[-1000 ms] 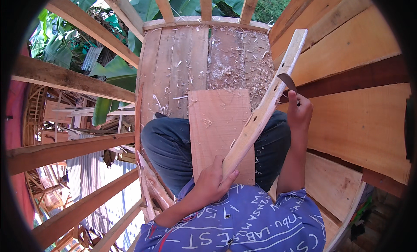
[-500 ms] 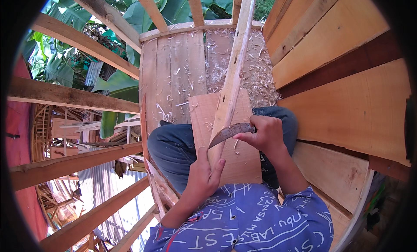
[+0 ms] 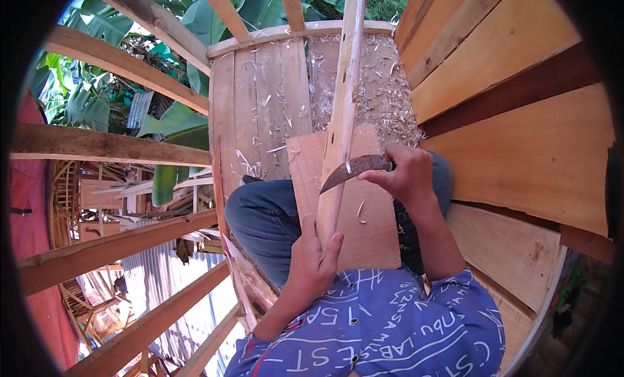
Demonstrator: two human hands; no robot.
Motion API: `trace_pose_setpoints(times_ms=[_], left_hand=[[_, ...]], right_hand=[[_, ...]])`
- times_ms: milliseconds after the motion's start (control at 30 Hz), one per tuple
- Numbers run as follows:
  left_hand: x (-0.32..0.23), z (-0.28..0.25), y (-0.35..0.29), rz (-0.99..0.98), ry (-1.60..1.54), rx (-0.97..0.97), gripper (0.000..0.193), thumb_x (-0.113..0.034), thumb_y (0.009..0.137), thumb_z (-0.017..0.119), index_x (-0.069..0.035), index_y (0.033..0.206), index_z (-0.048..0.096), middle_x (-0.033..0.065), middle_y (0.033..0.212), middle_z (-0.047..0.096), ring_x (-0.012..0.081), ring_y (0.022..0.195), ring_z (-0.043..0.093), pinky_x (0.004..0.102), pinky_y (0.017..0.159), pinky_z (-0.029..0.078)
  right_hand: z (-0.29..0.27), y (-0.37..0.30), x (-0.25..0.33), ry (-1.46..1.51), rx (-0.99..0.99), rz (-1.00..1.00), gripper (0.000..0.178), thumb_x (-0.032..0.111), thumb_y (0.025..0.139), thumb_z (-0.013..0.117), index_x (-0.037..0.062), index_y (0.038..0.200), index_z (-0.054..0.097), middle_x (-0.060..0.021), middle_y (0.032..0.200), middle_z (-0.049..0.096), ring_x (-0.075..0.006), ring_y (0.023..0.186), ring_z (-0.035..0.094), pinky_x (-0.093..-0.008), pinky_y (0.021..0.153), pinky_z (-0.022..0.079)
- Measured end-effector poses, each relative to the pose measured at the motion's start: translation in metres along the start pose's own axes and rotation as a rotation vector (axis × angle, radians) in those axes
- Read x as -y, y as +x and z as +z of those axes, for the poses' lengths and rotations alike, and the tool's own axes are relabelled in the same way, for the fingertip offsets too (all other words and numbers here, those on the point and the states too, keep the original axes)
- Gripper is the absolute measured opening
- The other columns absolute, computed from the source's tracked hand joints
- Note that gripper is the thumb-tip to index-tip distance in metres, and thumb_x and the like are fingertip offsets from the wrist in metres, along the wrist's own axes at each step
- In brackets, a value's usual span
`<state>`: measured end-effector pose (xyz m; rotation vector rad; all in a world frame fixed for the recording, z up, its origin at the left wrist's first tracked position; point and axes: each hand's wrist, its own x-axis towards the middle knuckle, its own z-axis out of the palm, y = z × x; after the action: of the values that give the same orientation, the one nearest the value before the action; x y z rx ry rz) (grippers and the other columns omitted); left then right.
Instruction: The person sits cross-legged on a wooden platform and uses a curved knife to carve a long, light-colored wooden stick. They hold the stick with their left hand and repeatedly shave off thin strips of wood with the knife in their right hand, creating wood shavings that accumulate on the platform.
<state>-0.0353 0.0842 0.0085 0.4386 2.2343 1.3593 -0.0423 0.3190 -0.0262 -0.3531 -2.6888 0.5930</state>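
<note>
My left hand (image 3: 314, 255) is wrapped round the near end of a long strip of pale wood (image 3: 338, 133), which slants up and away from me past the far edge of the floor. Closed on the handle of a curved, dark-bladed knife (image 3: 354, 169) is my right hand (image 3: 407, 175). The blade lies across the strip, its tip pointing left, a short way beyond my left hand. A small pale shaving clings to the blade. Under the strip, a flat square board (image 3: 367, 231) rests across my lap, with a curled shaving on it.
Wood shavings (image 3: 383, 84) litter the plank floor (image 3: 260, 104), thickest at the far right. Wooden slats (image 3: 123, 146) form an open railing on the left, with large green leaves (image 3: 195, 120) beyond. A wall of wide boards (image 3: 520, 149) stands close on the right.
My right hand and the knife have moved away from me along the strip. The strip's far end has swung left, so it stands more upright in view.
</note>
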Motion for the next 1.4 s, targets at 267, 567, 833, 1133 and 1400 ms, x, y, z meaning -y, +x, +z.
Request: trace_pose_setpoints(times_ms=[267, 567, 833, 1133, 1400], left_hand=[[0.008, 0.006, -0.021, -0.110, -0.011, 0.180, 0.041, -0.030, 0.092, 0.056, 0.004, 0.109, 0.040, 0.0305, 0.075, 0.058, 0.0471, 0.073, 0.062, 0.0455, 0.062, 0.047], [0.020, 0.005, 0.007, 0.053, 0.001, -0.114, 0.045, -0.023, 0.083, 0.071, 0.001, 0.106, 0.041, 0.0248, 0.078, 0.061, 0.0388, 0.074, 0.066, 0.0390, 0.063, 0.049], [0.010, 0.005, 0.010, -0.043, 0.046, 0.032, 0.050, -0.017, 0.075, 0.079, 0.001, 0.108, 0.046, 0.0096, 0.087, 0.061, 0.0146, 0.082, 0.060, 0.0273, 0.072, 0.047], [0.021, -0.004, 0.027, -0.279, -0.461, 0.311, 0.029, -0.013, 0.079, 0.075, 0.002, 0.098, 0.059, 0.0043, 0.070, 0.063, 0.0085, 0.058, 0.062, 0.0217, 0.050, 0.049], [0.009, -0.016, 0.025, -0.298, -0.380, 0.179, 0.035, -0.009, 0.077, 0.075, 0.003, 0.103, 0.055, 0.0039, 0.072, 0.061, 0.0095, 0.055, 0.061, 0.0235, 0.048, 0.050]], right_hand=[[-0.018, 0.034, -0.055, 0.105, -0.016, 0.415, 0.074, 0.069, 0.078, 0.057, -0.0031, 0.060, 0.058, -0.0218, 0.054, 0.055, -0.0413, 0.056, 0.058, -0.0428, 0.051, 0.044], [0.012, -0.033, 0.014, 0.373, 0.329, 0.128, 0.064, 0.064, 0.073, 0.066, 0.0006, 0.065, 0.065, -0.0159, 0.053, 0.056, -0.0286, 0.056, 0.063, -0.0363, 0.054, 0.047], [0.034, -0.053, 0.045, 1.224, 0.241, 0.331, 0.051, 0.026, 0.077, 0.076, -0.0013, 0.117, 0.057, -0.0023, 0.084, 0.062, -0.0058, 0.071, 0.054, -0.0236, 0.061, 0.047], [0.029, -0.058, 0.034, 0.820, 0.313, 0.050, 0.036, 0.037, 0.079, 0.072, 0.0020, 0.087, 0.064, -0.0093, 0.066, 0.063, -0.0196, 0.059, 0.063, -0.0320, 0.057, 0.050], [0.020, -0.058, 0.011, 0.258, 0.262, -0.022, 0.071, 0.074, 0.066, 0.063, 0.0049, 0.056, 0.052, -0.0131, 0.051, 0.051, -0.0335, 0.051, 0.057, -0.0382, 0.047, 0.044]])
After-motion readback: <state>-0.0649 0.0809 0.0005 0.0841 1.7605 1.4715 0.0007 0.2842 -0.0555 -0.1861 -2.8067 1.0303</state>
